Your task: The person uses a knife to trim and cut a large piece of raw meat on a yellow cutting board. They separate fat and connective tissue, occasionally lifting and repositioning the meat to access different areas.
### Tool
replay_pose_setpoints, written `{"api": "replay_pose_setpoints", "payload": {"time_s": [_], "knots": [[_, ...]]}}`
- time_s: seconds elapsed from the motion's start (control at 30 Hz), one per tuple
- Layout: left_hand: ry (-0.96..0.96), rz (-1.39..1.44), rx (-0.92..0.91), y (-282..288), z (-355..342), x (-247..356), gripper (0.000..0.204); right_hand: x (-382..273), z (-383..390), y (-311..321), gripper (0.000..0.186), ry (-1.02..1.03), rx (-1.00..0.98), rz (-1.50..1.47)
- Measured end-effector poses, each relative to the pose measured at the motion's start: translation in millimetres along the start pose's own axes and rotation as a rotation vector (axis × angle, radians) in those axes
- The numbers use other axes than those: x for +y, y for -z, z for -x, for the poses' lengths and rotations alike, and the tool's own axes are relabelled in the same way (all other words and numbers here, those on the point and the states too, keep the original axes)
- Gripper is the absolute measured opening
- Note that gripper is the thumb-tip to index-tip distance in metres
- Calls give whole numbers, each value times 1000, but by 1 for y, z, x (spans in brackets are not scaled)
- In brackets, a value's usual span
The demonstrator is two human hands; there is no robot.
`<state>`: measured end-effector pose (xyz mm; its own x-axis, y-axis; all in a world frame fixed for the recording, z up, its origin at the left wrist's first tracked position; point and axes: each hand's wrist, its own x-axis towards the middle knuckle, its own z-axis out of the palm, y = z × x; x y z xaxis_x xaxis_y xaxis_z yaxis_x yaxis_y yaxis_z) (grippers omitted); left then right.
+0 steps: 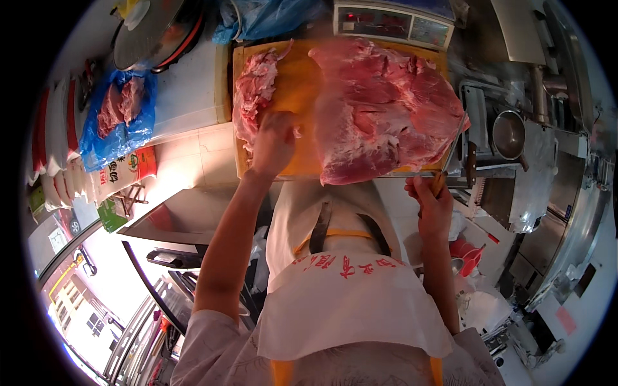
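A large slab of raw red meat [393,109] covers the right side of an orange-yellow cutting board [299,74]. Along the board's left edge lies a long heap of pale pink meat trimmings [255,87]. My left hand [277,141] is against the lower part of that heap, fingers curled in; a small pinkish bit shows at its side, and what it grips is hidden. Below the slab's lower right corner, my right hand [430,204] is closed round the yellow-brown handle of a knife [439,184]. Its thin blade appears to run up along the slab's right edge.
A digital scale [393,26] stands behind the board, with a blue plastic bag [267,19] left of it. More meat [121,106] rests on blue plastic at the left. On the right are a metal pot [508,134] and a dark-handled knife [471,164].
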<state>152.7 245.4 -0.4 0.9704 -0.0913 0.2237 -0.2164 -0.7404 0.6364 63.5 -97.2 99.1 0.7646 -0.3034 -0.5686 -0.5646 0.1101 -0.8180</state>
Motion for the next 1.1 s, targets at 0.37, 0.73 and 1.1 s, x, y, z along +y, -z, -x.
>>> {"api": "replay_pose_setpoints", "payload": {"time_s": [0.37, 0.73, 1.1], "knots": [[-124, -124, 10, 11, -16, -32, 24, -2, 25, -49, 23, -13, 40, 61], [2, 388, -113, -21, -1, 83, 23, 14, 39, -64, 25, -3, 114, -62], [127, 88, -155, -53, -3, 118, 13, 37, 44, -47, 30, -51, 139, -170]]}}
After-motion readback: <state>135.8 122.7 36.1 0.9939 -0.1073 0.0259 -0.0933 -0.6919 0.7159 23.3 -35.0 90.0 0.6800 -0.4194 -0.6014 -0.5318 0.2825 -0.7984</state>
